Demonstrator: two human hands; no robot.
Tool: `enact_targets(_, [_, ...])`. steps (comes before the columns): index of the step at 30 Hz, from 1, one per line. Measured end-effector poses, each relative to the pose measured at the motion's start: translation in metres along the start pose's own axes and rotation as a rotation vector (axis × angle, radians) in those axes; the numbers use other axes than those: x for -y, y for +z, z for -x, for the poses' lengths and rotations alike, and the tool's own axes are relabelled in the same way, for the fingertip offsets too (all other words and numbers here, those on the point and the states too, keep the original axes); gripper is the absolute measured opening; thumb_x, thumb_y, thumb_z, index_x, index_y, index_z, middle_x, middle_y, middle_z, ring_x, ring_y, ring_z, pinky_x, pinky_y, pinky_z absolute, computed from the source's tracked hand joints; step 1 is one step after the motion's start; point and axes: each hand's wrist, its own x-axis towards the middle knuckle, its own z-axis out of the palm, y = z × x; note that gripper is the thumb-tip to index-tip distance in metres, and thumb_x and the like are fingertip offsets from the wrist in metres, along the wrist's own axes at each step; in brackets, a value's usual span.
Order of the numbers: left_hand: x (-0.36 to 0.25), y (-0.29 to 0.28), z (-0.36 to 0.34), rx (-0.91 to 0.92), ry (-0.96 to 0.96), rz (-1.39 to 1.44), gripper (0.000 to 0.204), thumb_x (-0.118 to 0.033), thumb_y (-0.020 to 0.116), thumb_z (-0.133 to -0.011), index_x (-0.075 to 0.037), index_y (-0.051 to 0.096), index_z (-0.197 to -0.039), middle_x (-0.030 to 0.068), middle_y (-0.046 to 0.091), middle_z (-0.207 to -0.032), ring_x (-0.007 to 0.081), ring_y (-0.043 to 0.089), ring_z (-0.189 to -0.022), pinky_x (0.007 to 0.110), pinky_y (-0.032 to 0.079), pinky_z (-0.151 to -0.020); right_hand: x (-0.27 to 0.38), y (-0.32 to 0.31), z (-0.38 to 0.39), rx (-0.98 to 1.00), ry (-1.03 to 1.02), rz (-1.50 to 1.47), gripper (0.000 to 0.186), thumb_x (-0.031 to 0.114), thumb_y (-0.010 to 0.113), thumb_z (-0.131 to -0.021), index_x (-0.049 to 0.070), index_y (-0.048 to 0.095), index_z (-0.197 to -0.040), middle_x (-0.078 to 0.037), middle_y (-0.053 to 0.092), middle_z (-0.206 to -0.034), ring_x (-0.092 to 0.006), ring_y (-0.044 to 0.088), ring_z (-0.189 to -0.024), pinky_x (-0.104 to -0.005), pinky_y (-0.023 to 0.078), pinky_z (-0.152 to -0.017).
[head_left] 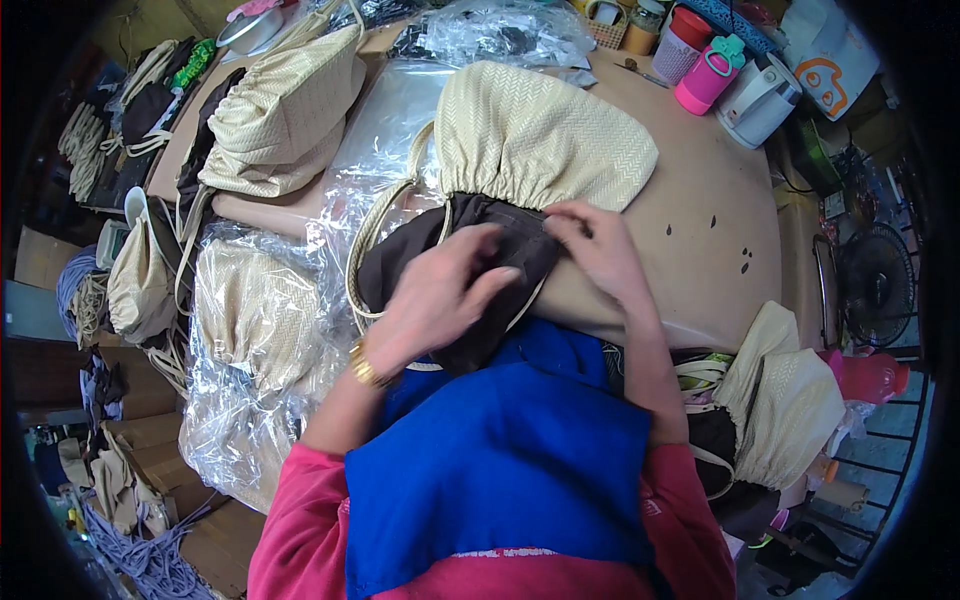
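Observation:
A drawstring bag lies across the table edge, its cream woven section (540, 135) at the back and its dark brown fabric (395, 270) turned toward me, with cream cords looping at its left. My left hand (445, 290) is over the dark fabric, slightly blurred, thumb held apart from bent fingers. At the right of the gathered seam, my right hand (595, 250) pinches the dark fabric near its top edge.
The beige tabletop (700, 230) holds plastic wrap (370, 110), more cream bags (275, 125), a kettle (755, 100) and cups (705, 75). A wrapped bag (250, 310) sits left, bags (785, 410) lie right, and a fan (870, 280) stands far right.

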Motion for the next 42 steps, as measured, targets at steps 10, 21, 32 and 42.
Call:
enact_targets(10, [0.016, 0.023, -0.010, 0.267, -0.165, -0.043, 0.035, -0.031, 0.070, -0.091, 0.002, 0.060, -0.084, 0.0250, 0.056, -0.068, 0.0450, 0.056, -0.067, 0.048, 0.042, -0.059, -0.043, -0.023, 0.004, -0.342, 0.211, -1.150, 0.011, 0.013, 0.073, -0.090, 0.006, 0.069, -0.084, 0.006, 0.052, -0.065, -0.0004, 0.038, -0.053, -0.0203, 0.027, -0.049])
enact_targets(21, [0.024, 0.007, 0.002, 0.124, -0.188, 0.014, 0.024, -0.019, 0.064, -0.097, 0.000, 0.061, -0.083, 0.0148, 0.055, -0.060, 0.0244, 0.055, -0.051, 0.036, 0.044, -0.054, -0.038, -0.025, -0.013, -0.184, 0.101, 0.249, 0.018, 0.014, 0.074, -0.085, 0.001, 0.069, -0.097, -0.007, 0.068, -0.079, -0.0169, 0.064, -0.073, -0.0316, 0.050, -0.069])
enact_targets(32, [0.003, 0.012, 0.009, 0.378, -0.314, 0.226, 0.022, -0.020, 0.068, -0.096, 0.001, 0.066, -0.096, 0.0056, 0.065, -0.071, 0.0099, 0.060, -0.065, 0.028, 0.047, -0.060, 0.012, -0.029, -0.003, -0.027, -0.100, -0.049, 0.015, 0.003, 0.069, -0.086, 0.000, 0.069, -0.100, -0.011, 0.068, -0.096, -0.0219, 0.067, -0.089, -0.0315, 0.050, -0.083])
enact_targets(42, [0.020, 0.034, -0.012, 0.203, -0.377, 0.524, 0.061, -0.014, 0.084, -0.082, -0.002, 0.058, -0.136, -0.0066, 0.057, -0.090, 0.0000, 0.044, -0.066, 0.017, 0.038, -0.059, 0.015, -0.007, -0.002, 0.096, -0.046, -0.016, 0.020, 0.014, 0.075, -0.084, -0.003, 0.066, -0.090, -0.014, 0.065, -0.085, -0.0250, 0.065, -0.081, -0.0351, 0.048, -0.075])
